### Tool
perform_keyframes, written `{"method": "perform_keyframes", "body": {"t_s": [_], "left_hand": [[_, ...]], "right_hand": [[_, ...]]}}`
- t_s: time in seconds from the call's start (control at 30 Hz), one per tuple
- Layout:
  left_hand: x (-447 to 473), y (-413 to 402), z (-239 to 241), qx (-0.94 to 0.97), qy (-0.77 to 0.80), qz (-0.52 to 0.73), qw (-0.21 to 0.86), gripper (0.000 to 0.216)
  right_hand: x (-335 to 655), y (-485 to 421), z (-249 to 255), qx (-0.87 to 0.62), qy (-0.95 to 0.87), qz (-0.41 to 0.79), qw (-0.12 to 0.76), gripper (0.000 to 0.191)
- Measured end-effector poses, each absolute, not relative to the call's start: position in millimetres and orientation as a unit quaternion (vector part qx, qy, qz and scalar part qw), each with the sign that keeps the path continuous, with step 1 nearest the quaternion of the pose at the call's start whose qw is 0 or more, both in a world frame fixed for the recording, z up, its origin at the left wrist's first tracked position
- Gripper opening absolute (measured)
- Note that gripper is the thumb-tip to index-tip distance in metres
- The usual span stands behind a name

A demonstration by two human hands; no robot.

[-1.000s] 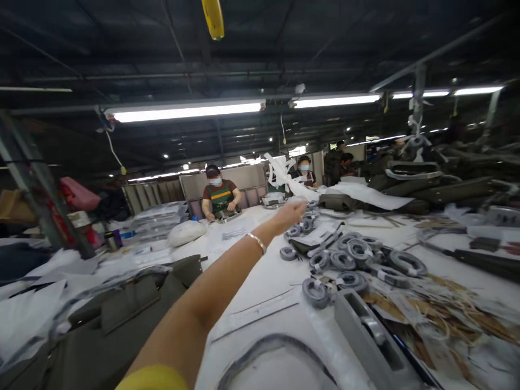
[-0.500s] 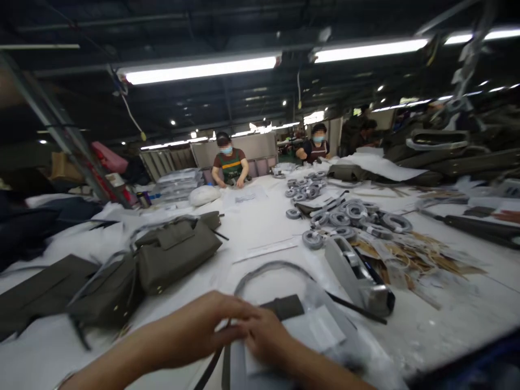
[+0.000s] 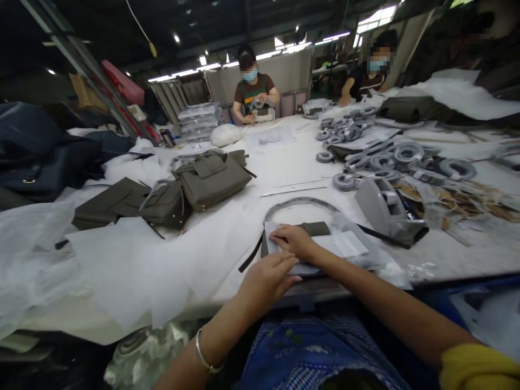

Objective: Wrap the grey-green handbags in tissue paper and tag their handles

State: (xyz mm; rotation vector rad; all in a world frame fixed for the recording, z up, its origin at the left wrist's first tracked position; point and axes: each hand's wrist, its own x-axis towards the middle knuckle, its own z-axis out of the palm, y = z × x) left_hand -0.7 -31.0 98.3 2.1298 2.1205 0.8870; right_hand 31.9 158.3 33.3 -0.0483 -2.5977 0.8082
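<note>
Bag: I have the wrapped bag (image 3: 319, 228) at the near edge of the white table (image 3: 280, 165), directly under and just beyond both hands; its dark flap shows past the right hand.
Right hand: I see the right hand (image 3: 298, 242) palm down on the bag's left part, fingers bent, fingertips touching the pale wrapping (image 3: 286, 265). I cannot tell whether they pinch it or only press.
Left hand: the left hand (image 3: 268, 277) lies nearer me, fingers almost straight and side by side, thumb a little apart, tips at the bag's near left side, close by the right hand. Whether it grips anything, I cannot tell.
Handle: the covered handle (image 3: 300, 202) arches on the far side of the bag, beyond both hands.
Straps: I note one dark strap end (image 3: 252, 255) left of the bag, beyond the left hand; a dark strap (image 3: 382, 236) runs out to the right.
White sheet: a folded white sheet (image 3: 348, 244) rests on the bag, right of the right hand.
Right of bag: I have a grey dispenser (image 3: 376, 203) near the strap, wrapped coils (image 3: 408, 153) farther off.
Left side: olive bags (image 3: 215, 184), well apart from the hands.
Far side: two co-workers (image 3: 258, 86) at the table.
</note>
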Motion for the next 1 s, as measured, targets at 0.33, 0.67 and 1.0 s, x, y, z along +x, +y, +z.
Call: {"method": "perform_keyframes", "body": {"t_s": [0.33, 0.67, 1.0], "left_hand": [[17, -21, 59, 0.691, 0.689, 0.186, -0.116, 0.039], [22, -13, 37, 0.642, 0.734, 0.174, -0.138, 0.042], [35, -7, 29, 0.618, 0.748, 0.079, -0.226, 0.032]], "right_hand": [[29, 162, 28, -0.021, -0.924, 0.304, 0.231, 0.019], [31, 162, 42, -0.043, -0.898, 0.364, 0.245, 0.018], [33, 164, 47, -0.099, -0.898, 0.3, 0.305, 0.016]]}}
